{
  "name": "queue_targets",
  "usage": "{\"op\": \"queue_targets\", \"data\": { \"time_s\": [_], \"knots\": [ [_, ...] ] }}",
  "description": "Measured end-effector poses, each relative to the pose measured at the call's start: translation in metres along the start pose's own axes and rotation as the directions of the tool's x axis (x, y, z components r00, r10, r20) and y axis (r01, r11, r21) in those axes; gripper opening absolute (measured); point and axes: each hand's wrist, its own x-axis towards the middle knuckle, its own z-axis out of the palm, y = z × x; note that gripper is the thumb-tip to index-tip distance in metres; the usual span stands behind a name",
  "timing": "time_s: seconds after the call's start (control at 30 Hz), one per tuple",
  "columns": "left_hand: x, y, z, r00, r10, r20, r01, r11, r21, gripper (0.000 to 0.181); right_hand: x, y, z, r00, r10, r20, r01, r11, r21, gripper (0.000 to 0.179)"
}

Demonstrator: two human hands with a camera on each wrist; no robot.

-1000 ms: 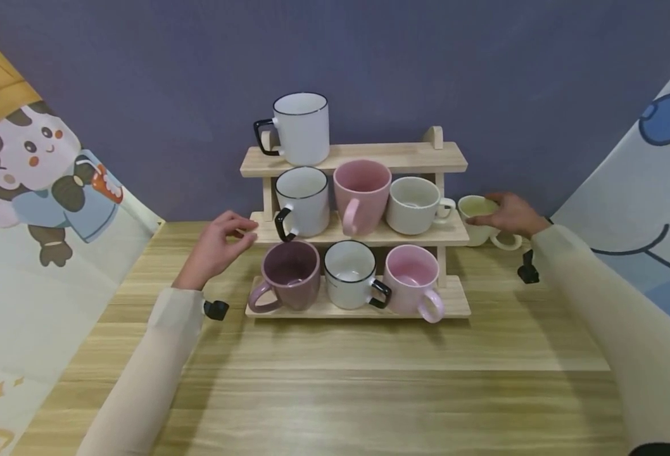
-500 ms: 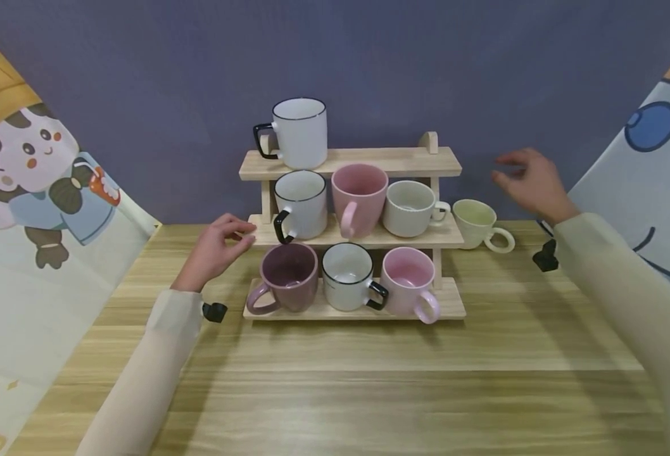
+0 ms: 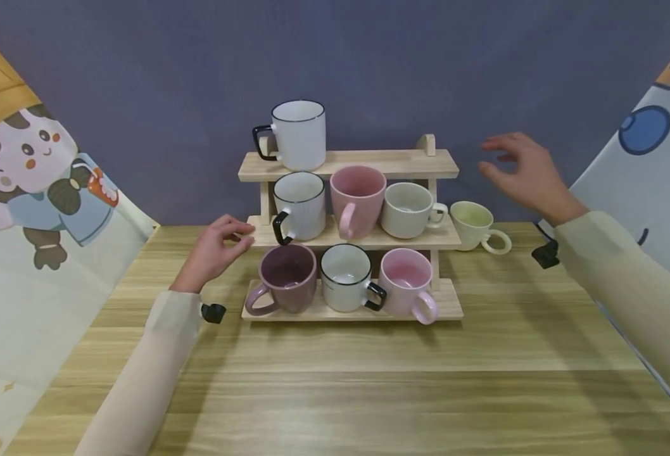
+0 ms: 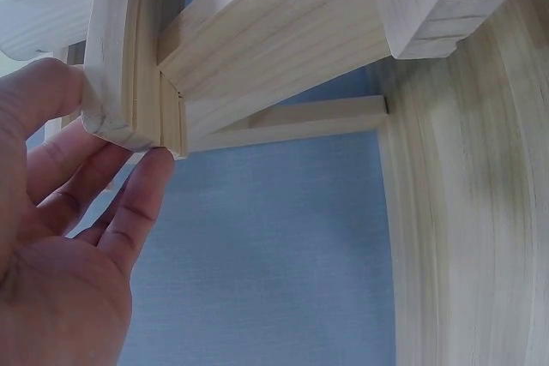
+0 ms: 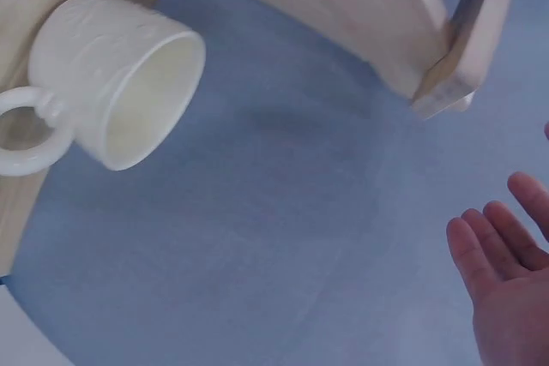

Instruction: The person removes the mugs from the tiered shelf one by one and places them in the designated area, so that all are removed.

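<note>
A three-tier wooden shelf [image 3: 349,163] stands on the table, loaded with mugs. My left hand [image 3: 215,252] holds the left end of its middle tier; in the left wrist view the thumb lies on one side of the board [image 4: 120,66] and the fingers on the other. My right hand [image 3: 525,174] hovers in the air right of the shelf, touching nothing, fingers slightly bent. Below it, a pale green mug [image 3: 470,227] with a ring handle stands upright on the table beside the shelf.
The top tier bears a white mug [image 3: 299,136] at its left. On the middle tier are a white mug [image 3: 301,209], a pink mug [image 3: 363,196] and a cream mug [image 3: 406,212]. Below sit a purple mug [image 3: 292,285], a white mug [image 3: 343,282] and a light pink mug [image 3: 400,291].
My right hand has let go of the pale green mug and risen above it, then shifted slightly left. The mug stays beside the shelf. My left hand keeps its hold.
</note>
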Motion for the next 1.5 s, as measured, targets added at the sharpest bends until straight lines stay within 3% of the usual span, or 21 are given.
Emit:
{"op": "queue_targets", "data": {
  "time_s": [0.27, 0.47, 0.77, 1.07, 1.5],
  "knots": [
    [0.001, 0.000, 0.001, 1.000, 0.011, -0.005, -0.011, 1.000, 0.000, 0.024, 0.002, -0.007, 0.007, 0.999, -0.020, 0.038, 0.020, 1.000, -0.011, 0.046],
    [0.001, 0.002, 0.002, 1.000, 0.004, 0.000, -0.004, 1.000, 0.004, 0.024, 0.002, -0.005, 0.014, 0.994, -0.095, 0.046, 0.096, 0.995, -0.026, 0.042],
    [0.000, 0.001, 0.003, 1.000, 0.006, -0.008, -0.006, 1.000, 0.004, 0.023, -0.010, 0.001, 0.028, 0.989, -0.109, 0.102, 0.107, 0.994, 0.021, 0.025],
    [-0.001, 0.002, 0.002, 1.000, -0.004, 0.002, 0.004, 1.000, -0.001, 0.024, -0.027, -0.003, 0.041, 0.960, -0.208, 0.188, 0.208, 0.978, 0.021, 0.022],
    [-0.001, 0.001, 0.000, 1.000, -0.005, 0.001, 0.005, 1.000, -0.004, 0.024, -0.031, -0.018, 0.047, 0.943, -0.237, 0.236, 0.244, 0.970, -0.003, 0.011]
  ]
}}
